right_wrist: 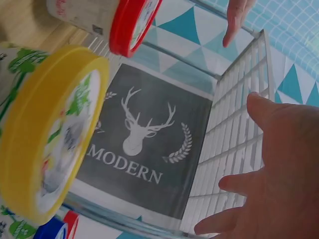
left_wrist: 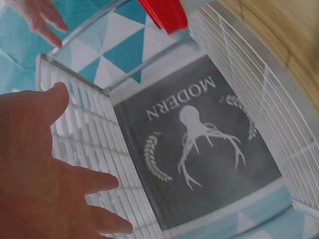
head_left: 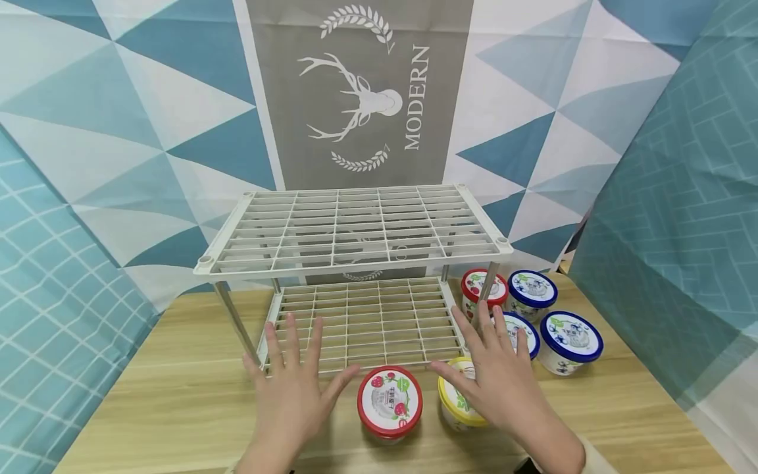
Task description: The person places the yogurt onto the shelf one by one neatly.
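Note:
Both hands hover with fingers spread in front of a white two-tier wire rack (head_left: 355,263), holding nothing. In the head view my left hand (head_left: 290,395) is left of a round tub with a red lid (head_left: 389,403). My right hand (head_left: 497,378) is partly over a tub with a yellow lid (head_left: 458,401), hiding some of it; whether they touch I cannot tell. In the right wrist view the yellow-lidded tub (right_wrist: 55,134) looms large beside the red-lidded tub (right_wrist: 132,25). The left wrist view catches part of the red lid (left_wrist: 164,14).
Right of the rack stand another red-lidded tub (head_left: 484,286) and several blue-lidded tubs (head_left: 571,337), one partly behind my right hand. The wooden table (head_left: 172,388) runs under everything. Patterned cloth (head_left: 367,99) with a deer print hangs behind and at the sides.

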Demonstrator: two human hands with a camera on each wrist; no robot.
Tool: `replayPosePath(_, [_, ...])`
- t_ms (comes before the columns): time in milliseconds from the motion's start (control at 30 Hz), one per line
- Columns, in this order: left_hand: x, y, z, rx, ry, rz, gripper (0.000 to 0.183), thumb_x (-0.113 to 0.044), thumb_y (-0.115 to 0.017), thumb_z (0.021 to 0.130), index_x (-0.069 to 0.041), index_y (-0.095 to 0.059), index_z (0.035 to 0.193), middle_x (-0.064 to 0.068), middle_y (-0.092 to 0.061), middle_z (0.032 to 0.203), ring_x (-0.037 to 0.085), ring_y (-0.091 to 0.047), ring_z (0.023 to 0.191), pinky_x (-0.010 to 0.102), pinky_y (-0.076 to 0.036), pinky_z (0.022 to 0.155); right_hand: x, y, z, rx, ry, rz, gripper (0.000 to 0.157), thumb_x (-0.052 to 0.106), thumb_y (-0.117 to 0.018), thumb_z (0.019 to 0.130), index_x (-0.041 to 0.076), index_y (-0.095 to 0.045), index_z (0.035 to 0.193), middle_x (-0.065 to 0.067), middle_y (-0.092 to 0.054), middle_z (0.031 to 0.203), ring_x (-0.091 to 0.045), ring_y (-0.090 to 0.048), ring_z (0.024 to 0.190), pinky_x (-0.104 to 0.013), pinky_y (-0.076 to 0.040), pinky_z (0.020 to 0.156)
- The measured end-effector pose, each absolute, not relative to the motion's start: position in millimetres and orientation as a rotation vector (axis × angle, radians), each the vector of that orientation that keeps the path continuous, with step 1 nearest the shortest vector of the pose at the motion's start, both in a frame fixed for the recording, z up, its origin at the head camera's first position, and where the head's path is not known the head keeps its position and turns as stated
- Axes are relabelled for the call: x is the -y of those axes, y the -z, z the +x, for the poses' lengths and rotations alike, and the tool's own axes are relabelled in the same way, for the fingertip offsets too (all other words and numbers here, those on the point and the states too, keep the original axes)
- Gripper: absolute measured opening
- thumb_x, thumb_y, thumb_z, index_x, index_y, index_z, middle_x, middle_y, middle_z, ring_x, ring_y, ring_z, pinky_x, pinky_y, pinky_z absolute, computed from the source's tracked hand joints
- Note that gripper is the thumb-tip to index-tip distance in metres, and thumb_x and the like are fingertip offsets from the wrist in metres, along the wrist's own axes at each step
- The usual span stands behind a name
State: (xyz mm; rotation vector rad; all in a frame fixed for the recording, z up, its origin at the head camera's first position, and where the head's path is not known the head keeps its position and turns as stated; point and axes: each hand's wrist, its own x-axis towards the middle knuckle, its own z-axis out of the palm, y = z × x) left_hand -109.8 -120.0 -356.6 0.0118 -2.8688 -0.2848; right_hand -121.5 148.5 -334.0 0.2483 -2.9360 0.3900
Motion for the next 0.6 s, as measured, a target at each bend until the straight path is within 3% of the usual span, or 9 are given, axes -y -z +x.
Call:
replayPosePath(167, [134.2,355.0,-111.5,2.871,0.365,0.049,0.090,-0.073,-0.044,0.082,-0.018,-0.021,0.150,0.026,-0.007,0.154,0.052,-0.001,0.139,0.080,-0.001,0.101,-160.3,337.5,-123.6,2.955,-0.430,0.224,0.090,0.081,-0.036,0.078,0.028,-0.022,0.149,-0.021,-0.017,0.154,-0.044,-0.015,0.141,-0.074,-0.014,0.105])
replayPosePath(300, [146.5,351.9,-111.2,2.871,0.422,0.081,0.089,-0.071,-0.042,0.084,-0.013,-0.021,0.149,0.028,-0.009,0.153,0.054,-0.003,0.138,0.081,-0.004,0.099,-170.2,338.0,-124.2,2.949,-0.470,0.210,0.090,0.081,-0.038,0.078,0.026,-0.026,0.148,-0.023,-0.024,0.151,-0.048,-0.028,0.134,-0.075,-0.025,0.099])
replayPosePath(433, [159.0,350.9,-110.7,2.821,0.465,0.091,0.088,-0.068,-0.044,0.086,-0.009,-0.023,0.148,0.030,-0.018,0.150,0.055,-0.011,0.136,0.081,-0.012,0.097,-178.7,336.9,-123.6,2.958,-0.551,0.202,0.088,0.078,-0.042,0.079,0.022,-0.031,0.146,-0.024,-0.029,0.149,-0.052,-0.036,0.127,-0.075,-0.034,0.091])
replayPosePath(600, [176.2,353.8,-111.6,2.662,0.537,0.074,0.080,-0.056,-0.054,0.087,-0.001,-0.034,0.141,0.033,-0.033,0.141,0.056,-0.028,0.128,0.074,-0.026,0.097,-188.3,339.0,-121.0,2.950,-0.688,0.230,0.082,0.069,-0.051,0.081,0.015,-0.039,0.142,-0.022,-0.038,0.145,-0.047,-0.039,0.128,-0.070,-0.037,0.094])
